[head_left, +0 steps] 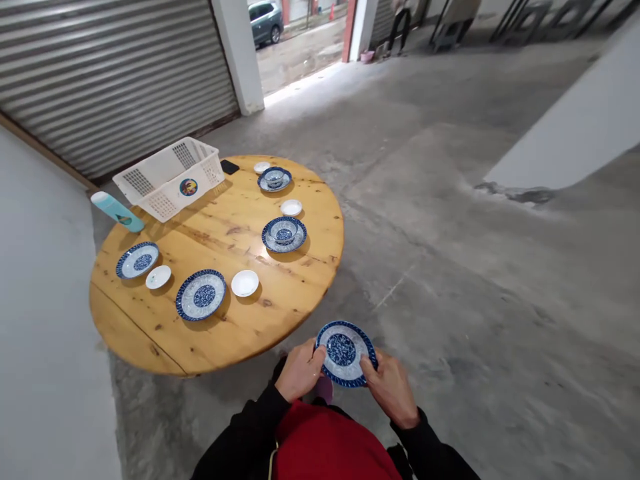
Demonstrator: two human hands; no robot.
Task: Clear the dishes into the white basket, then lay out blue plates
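A blue-and-white patterned plate (pixel 341 350) is held in front of my body, off the table's near right edge. My left hand (pixel 301 371) grips its left rim with the thumb on top, and my right hand (pixel 391 385) grips its right rim the same way. On the round wooden table (pixel 225 233), similar plates lie at the front (pixel 201 295), at the left (pixel 137 260), at the right (pixel 284 235) and at the back (pixel 275 179). Glass bowls seem to rest on the right and back plates. Small white bowls (pixel 245 283) stand beside the plates.
A white plastic basket (pixel 170 177) and a black phone (pixel 229 167) sit at the table's back; a turquoise-and-white container (pixel 118 211) stands at its left edge. A white pillar (pixel 565 127) rises at right. Beyond are a shutter (pixel 115 73), a parked car (pixel 265 22) and a person (pixel 400 27).
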